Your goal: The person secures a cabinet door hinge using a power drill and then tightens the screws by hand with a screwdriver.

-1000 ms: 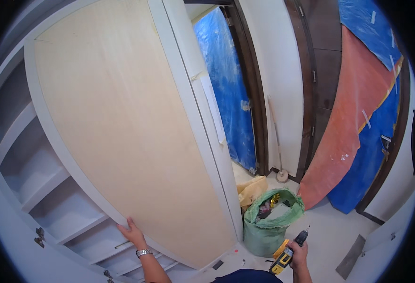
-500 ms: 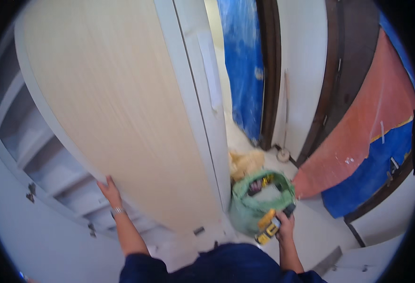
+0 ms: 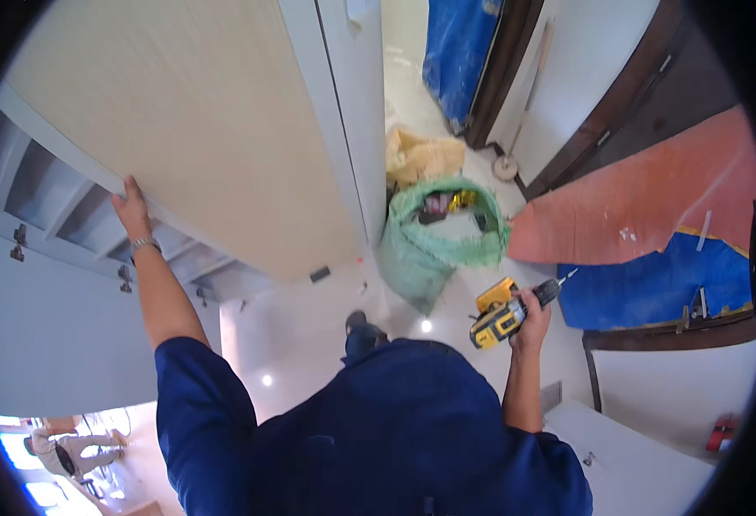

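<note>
My left hand (image 3: 134, 211) grips the white edge of a tall cabinet door (image 3: 189, 129) with a pale wood-grain face. Its thumb and fingers sit at that edge; the fingertips are partly hidden. A yellow-and-black cordless drill (image 3: 505, 318) is in my right hand (image 3: 532, 320), fingers wrapped round it. The drill lies sideways, its thin bit pointing up and right, away from the door. Behind the door edge, white shelves (image 3: 77, 202) show inside the cabinet.
A green woven sack (image 3: 416, 258) with rubbish stands ahead, a yellowish sack (image 3: 425, 155) behind it. Red sheeting (image 3: 644, 198) and blue sheeting (image 3: 627, 292) hang at the right. Hinges (image 3: 18, 242) line the cabinet side. Another person (image 3: 77, 451) is at the lower left.
My view has tilted down, bringing more floor and my torso into sight. The left hand stays at the door edge, and the right hand still holds the drill, its bit now showing.
</note>
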Tool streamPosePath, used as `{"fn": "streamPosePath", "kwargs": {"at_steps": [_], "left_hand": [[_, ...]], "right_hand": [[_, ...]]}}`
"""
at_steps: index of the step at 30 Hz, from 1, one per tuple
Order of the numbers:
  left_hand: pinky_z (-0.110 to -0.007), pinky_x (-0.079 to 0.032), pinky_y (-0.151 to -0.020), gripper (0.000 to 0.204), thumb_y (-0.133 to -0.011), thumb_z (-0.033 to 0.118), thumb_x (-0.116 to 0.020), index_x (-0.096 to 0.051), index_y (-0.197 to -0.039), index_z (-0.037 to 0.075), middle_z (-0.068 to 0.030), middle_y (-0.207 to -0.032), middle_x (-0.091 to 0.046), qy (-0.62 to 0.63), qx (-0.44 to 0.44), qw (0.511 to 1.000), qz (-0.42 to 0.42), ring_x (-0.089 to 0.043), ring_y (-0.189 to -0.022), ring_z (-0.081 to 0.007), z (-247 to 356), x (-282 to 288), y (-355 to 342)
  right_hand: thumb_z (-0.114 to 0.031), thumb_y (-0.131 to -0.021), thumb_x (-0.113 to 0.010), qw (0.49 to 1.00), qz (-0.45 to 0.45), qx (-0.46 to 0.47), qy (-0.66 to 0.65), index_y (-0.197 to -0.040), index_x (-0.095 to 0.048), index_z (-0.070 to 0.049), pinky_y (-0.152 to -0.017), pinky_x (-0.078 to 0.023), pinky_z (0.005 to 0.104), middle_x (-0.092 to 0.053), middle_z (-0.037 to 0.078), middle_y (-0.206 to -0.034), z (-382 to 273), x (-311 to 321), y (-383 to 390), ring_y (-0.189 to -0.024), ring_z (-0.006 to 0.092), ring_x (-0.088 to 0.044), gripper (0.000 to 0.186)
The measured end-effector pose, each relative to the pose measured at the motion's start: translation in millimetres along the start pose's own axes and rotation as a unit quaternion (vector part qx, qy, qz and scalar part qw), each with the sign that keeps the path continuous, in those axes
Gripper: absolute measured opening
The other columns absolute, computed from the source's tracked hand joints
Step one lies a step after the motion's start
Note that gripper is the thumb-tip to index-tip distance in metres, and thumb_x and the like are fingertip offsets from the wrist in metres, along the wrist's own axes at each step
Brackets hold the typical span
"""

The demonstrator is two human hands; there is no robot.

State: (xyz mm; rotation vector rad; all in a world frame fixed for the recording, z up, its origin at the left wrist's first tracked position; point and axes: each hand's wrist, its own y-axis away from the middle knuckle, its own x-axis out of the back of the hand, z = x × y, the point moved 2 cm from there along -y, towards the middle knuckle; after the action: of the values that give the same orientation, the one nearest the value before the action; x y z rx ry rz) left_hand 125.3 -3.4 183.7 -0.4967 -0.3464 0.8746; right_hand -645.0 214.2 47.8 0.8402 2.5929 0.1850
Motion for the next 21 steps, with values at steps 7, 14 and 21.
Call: {"fn": "streamPosePath", "kwargs": {"at_steps": [7,14,21], "left_hand": [[-0.034,-0.05,-0.085,0.047,-0.091,0.03,-0.069,-0.051,-0.113,-0.007,-0.0151,-0.112,-0.063,0.052,0.051,0.997,-0.017,-0.06,-0.099,-0.0193,-4.9,-7.2,7.6],[-0.035,-0.051,-0.082,0.054,-0.087,0.039,-0.073,-0.044,-0.102,-0.005,-0.0145,-0.104,-0.062,0.061,0.053,0.997,-0.008,-0.06,-0.095,-0.0196,-5.0,-2.6,12.9],[-0.035,-0.051,-0.08,0.056,-0.086,0.04,-0.073,-0.042,-0.102,-0.005,-0.0152,-0.104,-0.061,0.0,0.094,0.995,0.037,-0.059,-0.095,-0.0213,2.4,6.1,32.8]], "right_hand": [[-0.011,-0.086,-0.065,1.0,0.0,0.012,-0.003,-0.1,-0.053,-0.004,-0.067,-0.05,0.0286,-0.063,0.01,-0.083,-4.8,9.4,2.1,-0.073,0.0162,-0.061,0.02],[-0.01,-0.086,-0.065,1.0,-0.013,0.002,-0.026,-0.102,-0.053,-0.003,-0.065,-0.051,0.0297,-0.064,0.012,-0.084,-5.4,7.7,5.8,-0.071,0.0169,-0.061,0.021],[-0.011,-0.086,-0.065,0.999,-0.026,-0.002,-0.023,-0.102,-0.052,-0.004,-0.066,-0.051,0.0301,-0.065,0.013,-0.085,-10.1,7.4,10.8,-0.071,0.0176,-0.062,0.022]]}}
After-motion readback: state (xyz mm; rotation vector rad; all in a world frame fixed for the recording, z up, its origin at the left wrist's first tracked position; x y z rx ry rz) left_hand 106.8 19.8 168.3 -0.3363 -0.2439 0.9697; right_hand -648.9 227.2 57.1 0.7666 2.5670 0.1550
